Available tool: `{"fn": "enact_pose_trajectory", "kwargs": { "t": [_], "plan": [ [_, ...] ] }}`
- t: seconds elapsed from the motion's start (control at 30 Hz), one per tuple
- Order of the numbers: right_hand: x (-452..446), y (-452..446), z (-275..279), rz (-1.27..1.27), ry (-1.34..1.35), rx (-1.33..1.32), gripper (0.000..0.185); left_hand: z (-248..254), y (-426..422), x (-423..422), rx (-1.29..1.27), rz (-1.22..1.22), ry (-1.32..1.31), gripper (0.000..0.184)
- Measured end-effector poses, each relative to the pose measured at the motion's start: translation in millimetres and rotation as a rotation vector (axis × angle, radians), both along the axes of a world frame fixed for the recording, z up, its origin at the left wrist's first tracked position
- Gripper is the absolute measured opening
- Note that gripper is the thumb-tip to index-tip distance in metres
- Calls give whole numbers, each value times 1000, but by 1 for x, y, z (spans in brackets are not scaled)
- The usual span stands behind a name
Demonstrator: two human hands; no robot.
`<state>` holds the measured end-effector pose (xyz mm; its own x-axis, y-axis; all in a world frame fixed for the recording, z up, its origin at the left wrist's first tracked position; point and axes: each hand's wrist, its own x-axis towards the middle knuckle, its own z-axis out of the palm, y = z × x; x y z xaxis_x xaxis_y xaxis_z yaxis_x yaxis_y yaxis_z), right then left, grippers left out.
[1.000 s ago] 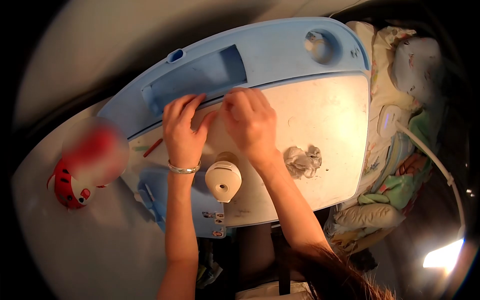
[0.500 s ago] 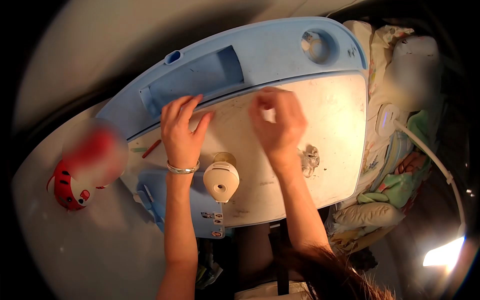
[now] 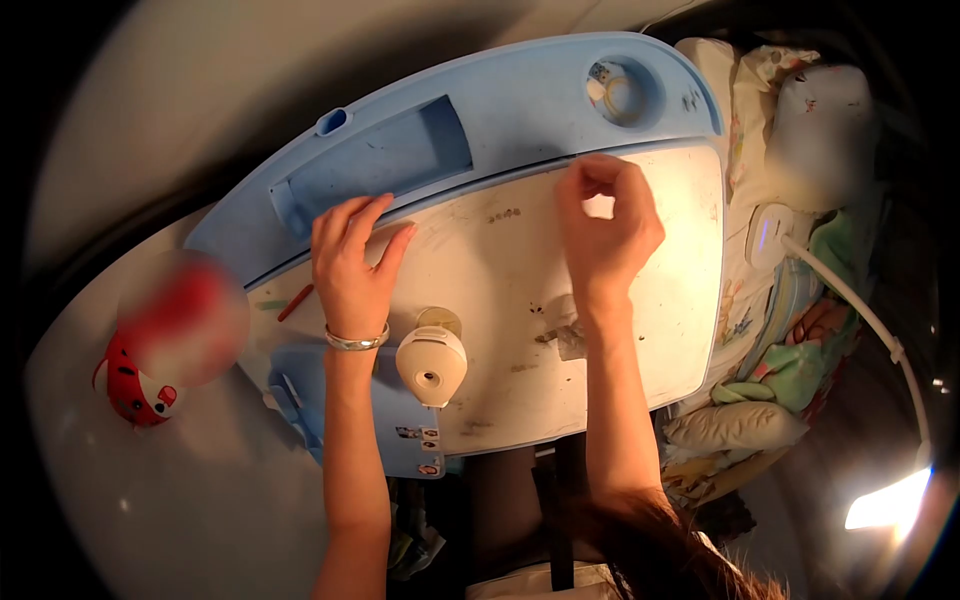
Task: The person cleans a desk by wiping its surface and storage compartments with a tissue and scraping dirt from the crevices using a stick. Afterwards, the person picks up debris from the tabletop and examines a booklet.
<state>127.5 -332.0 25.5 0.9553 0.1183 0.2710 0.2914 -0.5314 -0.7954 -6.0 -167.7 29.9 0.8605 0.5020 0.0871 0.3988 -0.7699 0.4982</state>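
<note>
My left hand (image 3: 352, 262) hovers above the left part of the white tabletop (image 3: 490, 280), its fingers and thumb apart and holding nothing. A silver bracelet (image 3: 357, 340) circles that wrist. Toward the tabletop's far edge, my right hand (image 3: 620, 225) has its fingers curled to the thumb in a ring; whatever may be pinched there is too small to make out. Between my forearms stands a cream-coloured device (image 3: 430, 368) with a small dark hole on top. A crumpled greyish wad (image 3: 568, 340) lies beside my right forearm, partly hidden by it.
Along the far side runs a blue tray rim (image 3: 530, 110) with a recess and a round cup hole holding small items. A red stick (image 3: 295, 303) lies at left, near a red toy (image 3: 135, 385). A lit lamp (image 3: 890, 500) and bedding (image 3: 735, 430) are at right.
My right hand has moved to the right and slightly away from me, its fingers still curled. My left hand stays open in nearly the same place. The view has shifted slightly.
</note>
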Motion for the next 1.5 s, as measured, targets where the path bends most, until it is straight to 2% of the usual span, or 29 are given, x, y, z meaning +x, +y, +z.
{"fn": "enact_pose_trajectory", "kwargs": {
  "t": [0.1, 0.2, 0.4, 0.43, 0.47, 0.53, 0.6, 0.67, 0.77, 0.87, 0.97, 1.07, 1.27, 1.5],
  "plan": [
    [-18, 17, 1, 193, -8, 34, 19, -1, -1, 0, -1, 3, -9, 33],
    [-31, 32, -9, 246, -1, 20, 17, 0, -2, 3, 3, 5, 0, 33],
    [-12, 15, -15, 121, 47, 13, 14, 2, -2, 3, 1, 2, 8, 32],
    [-8, 9, -16, 52, 133, 92, 12, 3, -2, 4, 5, 4, 11, 31],
    [-1, 0, -13, 33, 143, 38, 9, 4, -2, 4, 10, 7, 14, 31],
    [9, -9, -1, -26, 259, 100, 7, 5, -1, 5, 23, 3, 31, 31],
    [22, -23, 9, -44, 436, 293, 6, 8, -2, 10, 48, -39, 12, 29],
    [39, -41, 10, -65, 482, 369, 7, 20, -4, 28, 96, -113, -43, 28],
    [59, -57, 6, -13, 565, 246, 10, 33, -24, 52, -336, -74, 89, 26],
    [65, -61, 1, 23, 576, 197, 12, 26, -44, 68, -585, -141, 162, 29],
    [66, -60, 0, 52, 580, 256, 11, 21, -56, 75, -533, -214, 181, 33],
    [67, -59, 5, 97, 582, 65, 11, 20, -59, 80, -396, -230, 234, 34],
    [76, -60, 9, 293, 399, -217, 11, 26, -61, 83, -361, -240, 252, 32],
    [82, -61, 1, 395, 351, -85, 8, 22, -67, 83, -316, -237, 249, 32]
  ]
}}
